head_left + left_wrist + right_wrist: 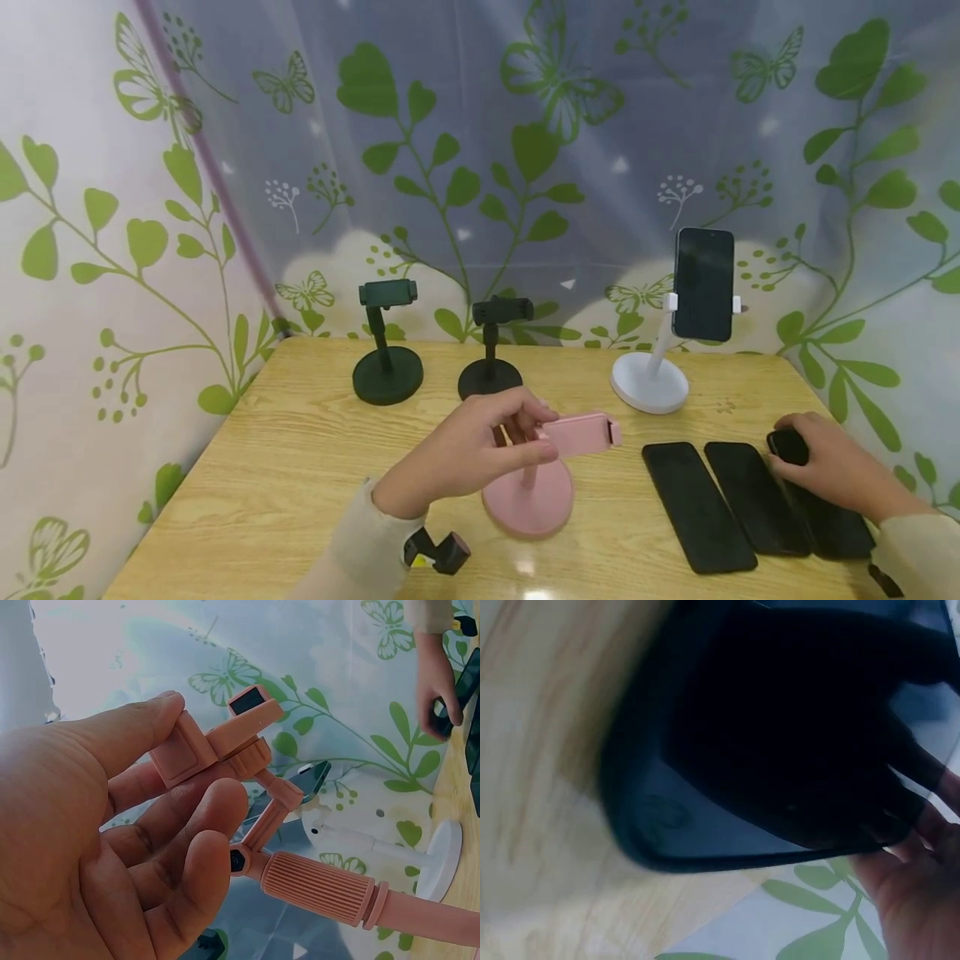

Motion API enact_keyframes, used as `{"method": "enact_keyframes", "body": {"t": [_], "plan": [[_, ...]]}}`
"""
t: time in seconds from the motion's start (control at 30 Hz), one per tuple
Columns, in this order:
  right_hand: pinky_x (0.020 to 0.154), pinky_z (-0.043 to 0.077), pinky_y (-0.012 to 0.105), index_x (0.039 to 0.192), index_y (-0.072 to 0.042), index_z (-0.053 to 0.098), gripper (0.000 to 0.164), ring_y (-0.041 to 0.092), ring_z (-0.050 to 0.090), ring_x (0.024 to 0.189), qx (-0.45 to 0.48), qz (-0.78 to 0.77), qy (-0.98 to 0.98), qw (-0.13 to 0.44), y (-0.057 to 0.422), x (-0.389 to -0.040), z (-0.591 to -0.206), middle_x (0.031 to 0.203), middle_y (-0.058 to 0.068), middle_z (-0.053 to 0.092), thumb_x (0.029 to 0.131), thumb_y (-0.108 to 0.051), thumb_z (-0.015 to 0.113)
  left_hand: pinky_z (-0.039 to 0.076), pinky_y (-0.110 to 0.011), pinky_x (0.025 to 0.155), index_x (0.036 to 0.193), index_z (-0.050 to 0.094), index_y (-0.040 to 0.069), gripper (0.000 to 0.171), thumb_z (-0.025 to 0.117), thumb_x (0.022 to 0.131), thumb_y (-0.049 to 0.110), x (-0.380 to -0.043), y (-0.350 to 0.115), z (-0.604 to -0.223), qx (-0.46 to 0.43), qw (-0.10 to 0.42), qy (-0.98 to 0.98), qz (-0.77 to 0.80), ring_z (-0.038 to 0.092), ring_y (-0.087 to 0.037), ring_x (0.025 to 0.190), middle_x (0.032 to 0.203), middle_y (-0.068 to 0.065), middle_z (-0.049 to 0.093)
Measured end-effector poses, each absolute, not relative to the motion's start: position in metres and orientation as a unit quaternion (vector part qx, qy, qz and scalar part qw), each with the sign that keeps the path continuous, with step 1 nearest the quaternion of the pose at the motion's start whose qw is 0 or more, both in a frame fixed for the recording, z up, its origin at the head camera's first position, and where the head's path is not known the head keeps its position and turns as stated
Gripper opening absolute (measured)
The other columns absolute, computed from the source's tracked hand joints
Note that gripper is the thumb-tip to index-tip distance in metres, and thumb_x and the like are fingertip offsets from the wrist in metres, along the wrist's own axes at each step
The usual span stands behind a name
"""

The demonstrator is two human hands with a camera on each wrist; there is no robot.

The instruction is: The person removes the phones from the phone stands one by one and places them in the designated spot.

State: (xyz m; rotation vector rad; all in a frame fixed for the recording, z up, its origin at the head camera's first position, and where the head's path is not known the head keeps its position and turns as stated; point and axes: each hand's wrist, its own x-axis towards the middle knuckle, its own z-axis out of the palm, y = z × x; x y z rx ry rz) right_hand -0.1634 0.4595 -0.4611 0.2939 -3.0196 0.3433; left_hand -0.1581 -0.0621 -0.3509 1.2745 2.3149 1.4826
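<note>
My left hand (468,446) pinches one end of the clamp of a pink phone stand (532,504) between thumb and fingers. In the left wrist view the stand's jointed arm (319,889) and ribbed grip run down to the right, and nothing sits in the clamp. On the right, my right hand (832,467) grips the far end of a black phone (836,529), the rightmost in a row. Its dark glossy screen (780,750) fills much of the right wrist view, with fingers along one edge. Two more black phones (699,508) (757,498) lie beside it.
Along the back of the wooden table (300,467) stand a dark green phone stand (387,375), a black one (490,379) and a white one (649,383). The white stand holds an upright phone (703,283). A leaf-patterned curtain (465,167) hangs behind.
</note>
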Motion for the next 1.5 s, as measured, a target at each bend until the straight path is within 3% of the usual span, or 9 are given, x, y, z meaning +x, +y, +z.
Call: {"method": "enact_keyframes", "body": {"t": [0.2, 1.03, 1.2, 1.33, 1.5], "plan": [[0.079, 0.051, 0.058, 0.115, 0.000, 0.064, 0.044, 0.043, 0.062, 0.101, 0.099, 0.118, -0.988, 0.000, 0.457, -0.167, -0.463, 0.112, 0.022, 0.061, 0.094, -0.036, 0.077, 0.054, -0.028, 0.068, 0.120, 0.068, 0.020, 0.024, 0.074, 0.098, 0.027, -0.157, -0.063, -0.350, 0.421, 0.054, 0.762, 0.489, 0.065, -0.008, 0.081, 0.095, 0.010, 0.068], [0.080, 0.050, 0.059, 0.118, 0.001, 0.066, 0.043, 0.043, 0.061, 0.101, 0.099, 0.112, -0.989, -0.018, 0.459, -0.170, -0.470, 0.112, 0.021, 0.060, 0.097, -0.035, 0.074, 0.055, -0.031, 0.070, 0.120, 0.069, 0.021, 0.024, 0.074, 0.098, 0.030, -0.157, -0.063, -0.351, 0.427, 0.047, 0.765, 0.480, 0.064, -0.007, 0.082, 0.094, 0.011, 0.067], [0.079, 0.051, 0.057, 0.115, -0.002, 0.068, 0.035, 0.038, 0.062, 0.098, 0.102, 0.106, -0.989, -0.012, 0.464, -0.170, -0.472, 0.108, 0.015, 0.061, 0.098, -0.032, 0.073, 0.056, -0.031, 0.070, 0.121, 0.069, 0.020, 0.024, 0.074, 0.099, 0.029, -0.157, -0.063, -0.350, 0.430, 0.048, 0.762, 0.482, 0.063, -0.007, 0.082, 0.095, 0.011, 0.067], [0.077, 0.052, 0.057, 0.116, 0.002, 0.067, 0.036, 0.041, 0.063, 0.098, 0.096, 0.097, -0.991, -0.003, 0.462, -0.170, -0.463, 0.110, 0.020, 0.062, 0.099, -0.029, 0.071, 0.055, -0.029, 0.070, 0.121, 0.069, 0.020, 0.024, 0.074, 0.098, 0.029, -0.157, -0.063, -0.350, 0.430, 0.049, 0.762, 0.481, 0.064, -0.008, 0.083, 0.095, 0.011, 0.067], [0.075, 0.051, 0.058, 0.115, 0.002, 0.068, 0.028, 0.042, 0.062, 0.099, 0.091, 0.115, -0.986, 0.073, 0.441, -0.171, -0.442, 0.112, 0.021, 0.064, 0.101, -0.022, 0.065, 0.055, -0.028, 0.069, 0.121, 0.069, 0.020, 0.025, 0.074, 0.098, 0.029, -0.157, -0.063, -0.350, 0.429, 0.050, 0.764, 0.479, 0.064, -0.008, 0.083, 0.096, 0.011, 0.067]]}}
